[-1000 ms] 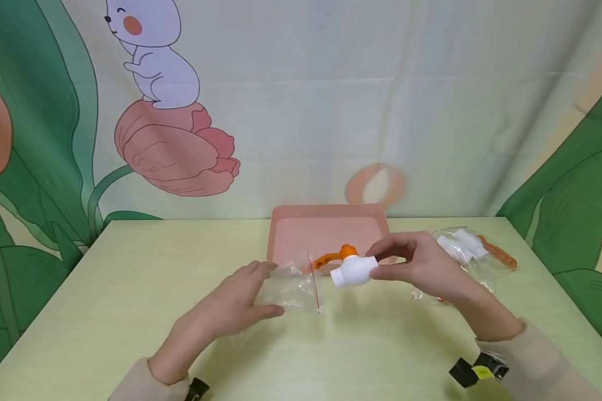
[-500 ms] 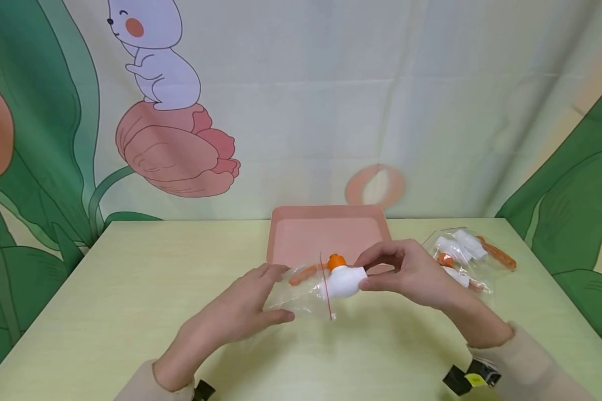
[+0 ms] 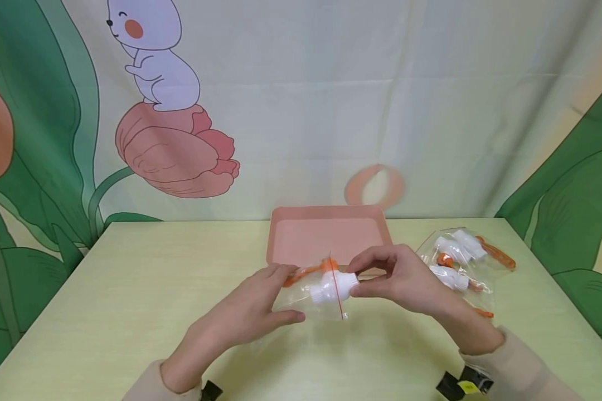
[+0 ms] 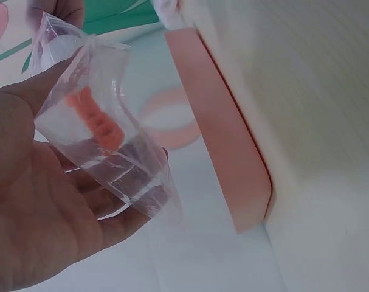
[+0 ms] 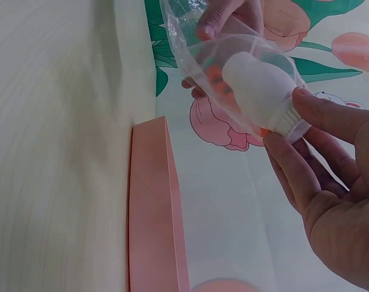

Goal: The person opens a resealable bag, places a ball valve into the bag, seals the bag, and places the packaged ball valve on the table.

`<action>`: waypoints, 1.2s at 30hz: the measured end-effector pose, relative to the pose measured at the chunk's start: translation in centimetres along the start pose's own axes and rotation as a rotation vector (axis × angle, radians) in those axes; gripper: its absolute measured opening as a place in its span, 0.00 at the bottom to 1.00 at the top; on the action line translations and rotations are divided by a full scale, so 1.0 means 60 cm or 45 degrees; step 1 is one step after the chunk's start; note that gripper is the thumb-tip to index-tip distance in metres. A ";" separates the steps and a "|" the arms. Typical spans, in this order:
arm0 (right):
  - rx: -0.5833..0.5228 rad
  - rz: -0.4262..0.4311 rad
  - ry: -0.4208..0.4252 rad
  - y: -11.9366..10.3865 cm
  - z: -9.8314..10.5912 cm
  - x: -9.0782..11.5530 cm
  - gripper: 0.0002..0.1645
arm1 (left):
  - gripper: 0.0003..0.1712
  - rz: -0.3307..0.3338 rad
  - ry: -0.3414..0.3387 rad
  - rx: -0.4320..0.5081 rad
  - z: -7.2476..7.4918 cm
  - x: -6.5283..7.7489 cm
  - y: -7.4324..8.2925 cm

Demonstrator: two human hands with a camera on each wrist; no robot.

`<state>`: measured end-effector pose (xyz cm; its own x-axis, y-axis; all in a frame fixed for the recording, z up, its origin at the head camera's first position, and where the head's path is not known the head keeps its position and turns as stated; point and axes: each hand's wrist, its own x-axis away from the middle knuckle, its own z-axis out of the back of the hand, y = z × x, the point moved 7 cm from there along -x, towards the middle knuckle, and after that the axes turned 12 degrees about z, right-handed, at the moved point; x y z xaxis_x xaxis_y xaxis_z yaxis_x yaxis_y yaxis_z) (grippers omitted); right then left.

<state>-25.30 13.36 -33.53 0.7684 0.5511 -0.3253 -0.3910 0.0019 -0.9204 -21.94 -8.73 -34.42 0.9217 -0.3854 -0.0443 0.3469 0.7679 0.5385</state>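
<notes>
A white plastic ball valve [image 3: 331,286] with an orange lever handle [image 3: 306,273] lies mostly inside a clear zip-lock bag [image 3: 296,303]. The bag's red-lined mouth crosses the valve body near its right end. My right hand [image 3: 398,281] pinches the ribbed end that sticks out, between thumb and fingers [image 5: 287,159]. On the other side, my left hand [image 3: 243,309] holds the bag with its thumb and fingers spread around it. Through the plastic in the left wrist view shows the orange handle [image 4: 96,118]. Both hands hold the bagged valve above the table, before the pink tray.
A shallow pink tray [image 3: 328,214] stands at the back middle of the pale table [image 3: 145,278]. At the right lie clear bags [image 3: 461,267] holding white and orange valves. A printed curtain [image 3: 301,111] hangs behind the table.
My right hand has moved left and slightly down, sliding the valve handle-first into the bag. My left hand has shifted a little right with the bag, whose mouth now passes over the valve body.
</notes>
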 end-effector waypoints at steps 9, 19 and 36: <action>0.025 0.074 0.021 -0.008 -0.013 -0.002 0.16 | 0.37 -0.087 0.037 0.015 0.000 -0.003 0.016; 0.142 0.139 -0.001 -0.014 -0.030 -0.005 0.14 | 0.39 -0.111 0.048 0.054 -0.006 -0.008 0.029; 0.215 0.173 -0.065 -0.020 -0.039 -0.009 0.10 | 0.39 -0.010 0.078 0.119 -0.015 -0.016 0.035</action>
<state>-24.07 11.08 -32.76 0.6776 0.5976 -0.4287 -0.5720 0.0618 -0.8179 -21.94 -6.31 -34.02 0.9288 -0.3571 -0.0989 0.3395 0.7128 0.6138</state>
